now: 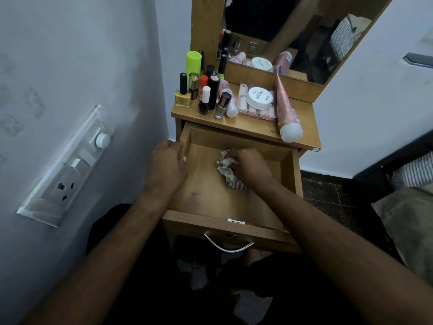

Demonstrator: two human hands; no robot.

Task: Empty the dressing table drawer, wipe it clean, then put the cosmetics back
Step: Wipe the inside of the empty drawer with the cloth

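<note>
The wooden drawer [276, 235] of the dressing table is pulled out, and only a cloth lies inside it. My right hand [251, 164] grips a crumpled grey-striped cloth [228, 171] against the drawer's floor near the back. My left hand [167, 165] holds the drawer's left side wall, fingers curled over its edge. The cosmetics stand on the table top [255, 129]: several nail polish bottles [202, 95], a lime-green can [194, 63], a clear box [256, 109] with a white jar [259, 97] on it, and a pink tube [287, 111] lying down.
A mirror [288, 36] rises behind the table top. A wall switchboard [70, 170] with a white knob is close on the left. Bedding [412, 174] lies at the right edge. The drawer's metal handle [228, 246] faces me above my dark-clothed lap.
</note>
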